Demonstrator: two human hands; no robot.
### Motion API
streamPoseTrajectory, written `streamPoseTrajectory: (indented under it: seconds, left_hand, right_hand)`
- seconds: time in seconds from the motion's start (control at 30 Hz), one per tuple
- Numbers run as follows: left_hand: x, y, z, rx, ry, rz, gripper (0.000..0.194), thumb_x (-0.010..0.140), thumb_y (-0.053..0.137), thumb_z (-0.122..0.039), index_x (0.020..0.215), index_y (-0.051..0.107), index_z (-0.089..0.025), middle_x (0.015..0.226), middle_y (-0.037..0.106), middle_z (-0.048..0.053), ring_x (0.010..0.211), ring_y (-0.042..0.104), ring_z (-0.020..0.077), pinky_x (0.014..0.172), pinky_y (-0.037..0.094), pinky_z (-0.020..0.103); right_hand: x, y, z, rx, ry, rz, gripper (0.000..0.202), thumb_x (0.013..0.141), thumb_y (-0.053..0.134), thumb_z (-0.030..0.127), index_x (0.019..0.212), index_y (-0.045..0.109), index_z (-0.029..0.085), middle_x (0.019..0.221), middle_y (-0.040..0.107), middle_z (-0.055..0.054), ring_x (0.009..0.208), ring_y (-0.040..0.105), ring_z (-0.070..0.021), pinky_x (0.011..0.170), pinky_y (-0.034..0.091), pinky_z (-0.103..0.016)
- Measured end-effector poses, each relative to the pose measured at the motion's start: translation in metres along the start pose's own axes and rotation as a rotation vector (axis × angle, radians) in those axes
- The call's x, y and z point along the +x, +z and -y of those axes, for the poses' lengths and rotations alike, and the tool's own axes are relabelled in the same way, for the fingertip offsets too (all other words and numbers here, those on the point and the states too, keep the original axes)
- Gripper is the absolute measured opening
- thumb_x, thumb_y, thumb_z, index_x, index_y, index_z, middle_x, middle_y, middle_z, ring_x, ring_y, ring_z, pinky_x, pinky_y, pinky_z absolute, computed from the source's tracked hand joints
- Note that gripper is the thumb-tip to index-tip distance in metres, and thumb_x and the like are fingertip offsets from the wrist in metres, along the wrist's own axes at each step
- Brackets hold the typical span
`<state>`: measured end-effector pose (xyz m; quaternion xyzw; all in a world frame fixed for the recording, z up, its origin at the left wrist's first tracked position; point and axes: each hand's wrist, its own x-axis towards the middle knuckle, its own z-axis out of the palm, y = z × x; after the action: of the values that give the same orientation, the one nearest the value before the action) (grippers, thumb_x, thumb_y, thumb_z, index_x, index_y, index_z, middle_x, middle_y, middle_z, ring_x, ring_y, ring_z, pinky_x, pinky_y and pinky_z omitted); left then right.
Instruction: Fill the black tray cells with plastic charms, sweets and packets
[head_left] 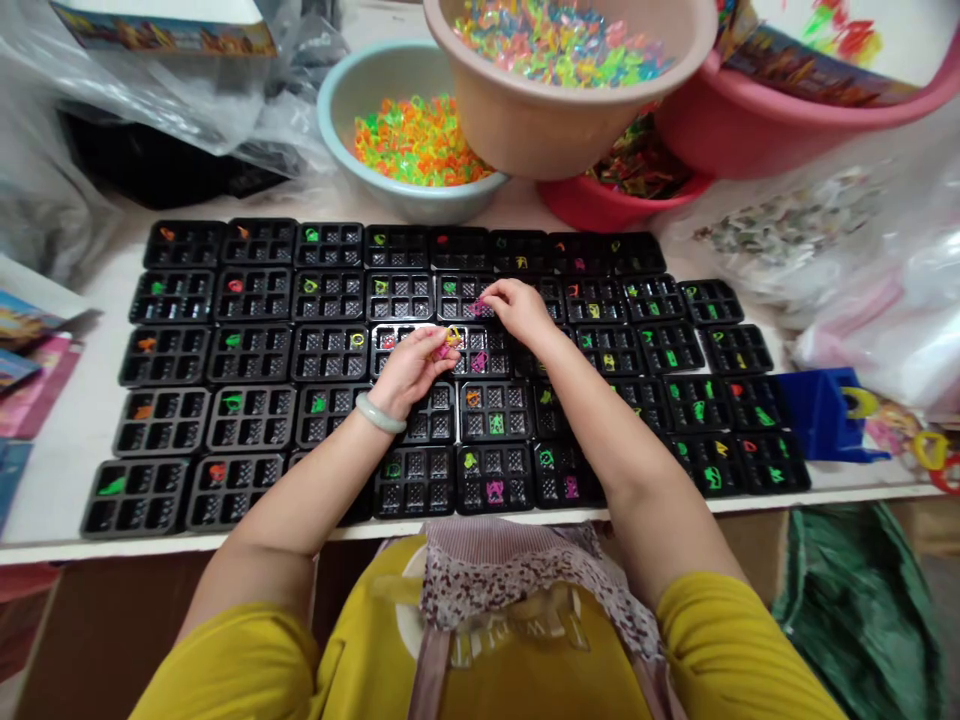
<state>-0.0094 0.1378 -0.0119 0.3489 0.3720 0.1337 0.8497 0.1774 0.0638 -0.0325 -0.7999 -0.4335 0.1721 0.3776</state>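
The black trays (146, 470) lay edge to edge in rows on the table (45, 525), an arrangement that appeared to bring the compartments within reach of both hands. Their open faces pointed upward, leaving the compartments accessible from above.

The left hand (411, 368) was partly curled over the middle trays, its thumb and fingers closed on small yellow and pink pieces (448, 345). This position likely kept the supply near the right hand and prevented spills.

The right hand (517, 308) was apart from the left. Its thumb and fingertips were drawn together at a purple piece (478, 307), at a compartment of a middle tray; whether they gripped it or had let go could not be told. The narrow pinch suited a small part.

The blue bowl (420, 200) and the beige bowl (502, 140) stood beyond the trays, presumably to leave the near area free for handwork.
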Motion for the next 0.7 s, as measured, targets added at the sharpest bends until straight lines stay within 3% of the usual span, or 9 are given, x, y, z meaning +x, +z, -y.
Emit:
streamPoseTrajectory:
  seconds: [0.13,0.2,0.27,0.43,0.57,0.7]
  left_hand:
    - [0.005,0.000,-0.003,0.036,0.041,-0.021,0.011,0.079,0.068,-0.016,0.083,0.058,-0.015,0.065,0.062,-0.003,0.057,0.064,0.0078,0.053,0.053,0.016]
    - [0.007,-0.001,-0.006,0.054,0.056,-0.031,0.014,0.077,0.071,-0.017,0.082,0.058,-0.015,0.064,0.061,-0.003,0.055,0.063,0.0076,0.051,0.053,0.016]
    - [0.009,0.000,-0.009,0.058,0.072,-0.044,0.014,0.077,0.071,-0.018,0.082,0.058,-0.014,0.062,0.060,-0.003,0.054,0.062,0.0075,0.050,0.052,0.015]
    - [0.017,0.005,-0.015,0.045,0.060,0.001,0.008,0.079,0.065,-0.009,0.086,0.061,-0.011,0.067,0.066,0.001,0.058,0.066,0.0094,0.055,0.054,0.017]
    - [0.025,0.006,-0.020,0.043,0.046,-0.003,0.012,0.080,0.062,-0.007,0.091,0.060,-0.011,0.075,0.070,0.004,0.062,0.068,0.0104,0.057,0.054,0.018]
    - [0.032,0.002,-0.025,0.031,0.068,-0.003,0.012,0.081,0.065,-0.016,0.087,0.056,-0.013,0.081,0.071,0.006,0.066,0.069,0.0122,0.058,0.053,0.019]
  right_hand:
    - [0.016,0.008,0.007,-0.147,-0.034,0.113,0.012,0.080,0.059,0.014,0.080,0.070,0.018,0.093,0.065,-0.009,0.091,0.059,-0.0246,0.088,0.045,-0.040]
    - [0.013,0.011,0.014,-0.116,-0.076,0.084,0.010,0.079,0.061,0.014,0.081,0.070,0.019,0.095,0.065,-0.009,0.095,0.059,-0.0248,0.091,0.044,-0.041]
    - [0.004,0.014,0.023,0.040,-0.093,0.065,0.007,0.081,0.061,0.020,0.083,0.068,0.019,0.093,0.066,-0.007,0.092,0.060,-0.0217,0.089,0.046,-0.038]
    - [-0.016,0.019,0.035,0.485,0.002,0.184,0.015,0.079,0.062,0.033,0.083,0.062,0.019,0.081,0.066,-0.001,0.072,0.059,-0.0138,0.070,0.050,-0.029]
    - [0.009,0.013,0.022,0.495,0.049,0.073,0.016,0.079,0.059,0.031,0.089,0.063,0.018,0.081,0.066,0.000,0.067,0.058,-0.0128,0.068,0.049,-0.028]
    - [0.058,0.010,0.005,0.238,0.023,-0.146,0.009,0.076,0.064,0.023,0.083,0.062,0.018,0.079,0.067,-0.002,0.074,0.061,-0.0160,0.075,0.047,-0.030]
